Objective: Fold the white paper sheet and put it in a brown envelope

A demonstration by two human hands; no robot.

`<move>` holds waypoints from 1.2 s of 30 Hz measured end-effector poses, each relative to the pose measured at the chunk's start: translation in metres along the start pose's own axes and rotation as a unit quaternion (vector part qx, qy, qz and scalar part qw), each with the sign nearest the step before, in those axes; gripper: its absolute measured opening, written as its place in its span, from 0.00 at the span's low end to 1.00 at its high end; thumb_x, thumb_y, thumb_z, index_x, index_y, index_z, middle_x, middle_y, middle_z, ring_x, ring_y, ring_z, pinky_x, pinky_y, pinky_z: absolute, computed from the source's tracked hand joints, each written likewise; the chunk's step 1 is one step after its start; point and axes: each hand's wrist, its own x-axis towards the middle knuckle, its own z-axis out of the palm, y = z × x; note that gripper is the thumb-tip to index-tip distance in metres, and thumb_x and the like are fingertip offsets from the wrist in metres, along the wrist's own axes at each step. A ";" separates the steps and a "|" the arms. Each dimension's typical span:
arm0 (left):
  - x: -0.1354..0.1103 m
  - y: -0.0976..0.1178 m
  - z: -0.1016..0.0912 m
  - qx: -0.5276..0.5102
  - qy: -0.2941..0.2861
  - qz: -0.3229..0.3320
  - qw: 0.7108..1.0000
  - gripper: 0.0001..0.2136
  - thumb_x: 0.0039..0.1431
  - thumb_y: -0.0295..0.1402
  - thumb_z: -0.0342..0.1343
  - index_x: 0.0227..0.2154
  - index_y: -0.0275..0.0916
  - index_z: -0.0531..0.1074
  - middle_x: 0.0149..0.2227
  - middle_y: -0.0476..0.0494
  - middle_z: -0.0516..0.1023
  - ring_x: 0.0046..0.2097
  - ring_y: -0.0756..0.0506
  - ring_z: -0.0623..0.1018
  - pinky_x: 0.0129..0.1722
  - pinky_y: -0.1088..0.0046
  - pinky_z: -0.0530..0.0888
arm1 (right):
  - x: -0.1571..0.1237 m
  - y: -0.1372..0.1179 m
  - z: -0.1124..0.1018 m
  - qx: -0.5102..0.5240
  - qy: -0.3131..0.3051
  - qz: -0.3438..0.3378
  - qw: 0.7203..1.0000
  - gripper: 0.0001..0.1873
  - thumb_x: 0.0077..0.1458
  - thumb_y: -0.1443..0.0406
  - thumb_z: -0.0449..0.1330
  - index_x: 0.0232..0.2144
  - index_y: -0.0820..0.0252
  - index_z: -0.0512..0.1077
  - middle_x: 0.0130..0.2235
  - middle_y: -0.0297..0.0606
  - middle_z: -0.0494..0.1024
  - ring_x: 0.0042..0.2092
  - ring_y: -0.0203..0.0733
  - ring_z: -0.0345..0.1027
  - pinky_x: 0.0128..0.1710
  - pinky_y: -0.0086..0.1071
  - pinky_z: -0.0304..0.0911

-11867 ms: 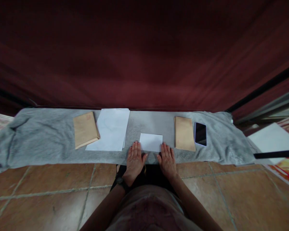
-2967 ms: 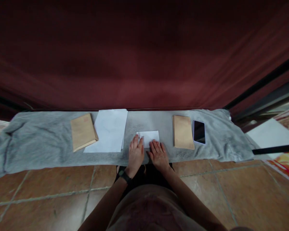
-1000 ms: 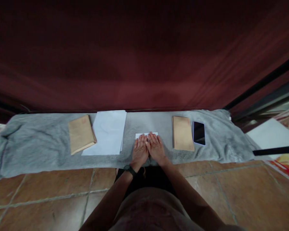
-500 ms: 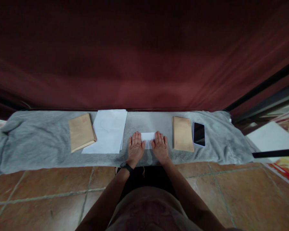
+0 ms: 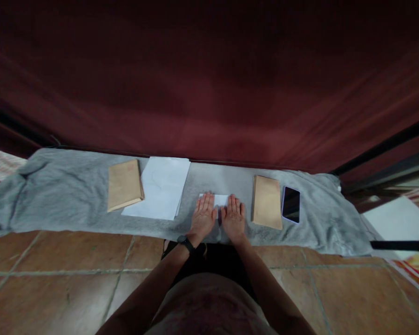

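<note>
A small folded sheet of white paper lies flat on the grey cloth in front of me, partly covered by both hands. My left hand rests palm down over its left part, fingers stretched out, a dark watch on the wrist. Flat on the paper's right part is my right hand, its fingers also straight and pointing away from me. Neither hand grips anything. To the left lies a stack of white paper sheets; on the right is a stack of brown envelopes.
A second stack of brown envelopes overlaps the white sheets' left edge. Beyond the right-hand envelopes lies a phone, screen up. Grey cloth covers the long narrow surface, with a dark red upright surface behind it.
My left hand has slid a little to the right over the paper, so its left corner now shows beyond the fingers. The whole view has tilted slightly.
</note>
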 end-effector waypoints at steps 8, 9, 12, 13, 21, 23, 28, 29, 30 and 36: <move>0.000 0.010 0.010 0.005 -0.019 0.050 0.999 0.26 0.72 0.39 0.39 0.68 0.35 0.56 0.71 0.39 0.56 0.73 0.42 0.52 0.71 0.54 0.50 | -0.002 0.001 0.001 -0.012 0.011 -0.016 1.000 0.29 0.70 0.65 0.42 0.69 0.73 0.54 0.70 0.55 0.55 0.71 0.55 0.48 0.67 0.56 0.44; 0.000 0.007 0.009 0.011 -0.016 0.046 0.999 0.26 0.72 0.39 0.40 0.68 0.34 0.56 0.71 0.38 0.56 0.73 0.41 0.52 0.71 0.54 0.50 | -0.002 0.001 0.001 -0.011 0.016 -0.015 1.000 0.29 0.70 0.64 0.42 0.68 0.72 0.55 0.70 0.55 0.56 0.70 0.55 0.49 0.67 0.56 0.45; -0.001 -0.001 0.008 0.023 -0.011 0.038 0.999 0.26 0.71 0.39 0.42 0.68 0.35 0.56 0.71 0.36 0.54 0.73 0.40 0.53 0.71 0.52 0.50 | -0.001 0.001 0.000 -0.006 0.032 -0.016 0.999 0.28 0.71 0.64 0.42 0.68 0.70 0.57 0.69 0.55 0.58 0.70 0.55 0.51 0.67 0.57 0.46; -0.001 -0.002 0.007 0.026 -0.012 0.040 0.999 0.26 0.71 0.39 0.42 0.68 0.35 0.56 0.72 0.36 0.54 0.72 0.39 0.53 0.71 0.52 0.50 | -0.001 0.000 0.000 -0.003 0.033 -0.024 0.999 0.27 0.71 0.64 0.42 0.67 0.69 0.58 0.69 0.55 0.58 0.70 0.54 0.51 0.67 0.57 0.46; -0.002 -0.003 0.008 0.037 -0.026 0.056 0.997 0.29 0.68 0.30 0.43 0.70 0.34 0.51 0.71 0.33 0.54 0.72 0.38 0.52 0.70 0.50 0.50 | 0.005 -0.010 0.004 0.006 -0.018 -0.148 0.989 0.26 0.71 0.65 0.43 0.67 0.66 0.60 0.69 0.52 0.59 0.71 0.49 0.49 0.68 0.53 0.47; -0.002 -0.003 0.008 0.033 -0.022 0.059 0.997 0.28 0.69 0.32 0.43 0.70 0.34 0.51 0.71 0.33 0.55 0.72 0.38 0.53 0.70 0.50 0.50 | 0.004 -0.009 0.005 -0.004 -0.007 -0.141 0.990 0.26 0.71 0.63 0.43 0.67 0.68 0.59 0.69 0.54 0.58 0.71 0.50 0.48 0.67 0.54 0.47; -0.004 -0.006 0.004 0.023 -0.014 0.082 0.996 0.27 0.70 0.36 0.43 0.69 0.36 0.54 0.71 0.34 0.55 0.72 0.38 0.54 0.70 0.50 0.49 | 0.000 -0.001 0.004 -0.030 -0.005 -0.147 0.989 0.26 0.71 0.63 0.43 0.67 0.67 0.59 0.70 0.54 0.56 0.72 0.51 0.46 0.67 0.54 0.47; -0.005 -0.006 0.004 0.021 -0.011 0.088 0.996 0.26 0.70 0.37 0.43 0.69 0.37 0.55 0.71 0.35 0.55 0.72 0.38 0.55 0.70 0.50 0.49 | -0.001 0.000 0.004 -0.033 -0.005 -0.146 0.989 0.26 0.71 0.63 0.43 0.67 0.67 0.59 0.70 0.54 0.56 0.72 0.50 0.46 0.67 0.54 0.47; -0.006 -0.007 0.003 0.019 -0.009 0.094 0.995 0.26 0.71 0.37 0.43 0.69 0.38 0.56 0.71 0.36 0.55 0.72 0.38 0.55 0.70 0.50 0.49 | -0.002 0.001 0.004 -0.036 -0.004 -0.144 0.989 0.27 0.71 0.63 0.43 0.67 0.67 0.58 0.70 0.54 0.57 0.72 0.50 0.46 0.67 0.54 0.47; -0.009 -0.012 0.000 0.012 -0.007 0.113 0.993 0.24 0.72 0.40 0.44 0.68 0.42 0.58 0.71 0.38 0.56 0.72 0.40 0.55 0.70 0.51 0.47 | -0.005 0.008 0.007 -0.050 0.026 -0.141 0.988 0.27 0.70 0.64 0.42 0.68 0.68 0.57 0.69 0.54 0.59 0.70 0.52 0.51 0.66 0.53 0.48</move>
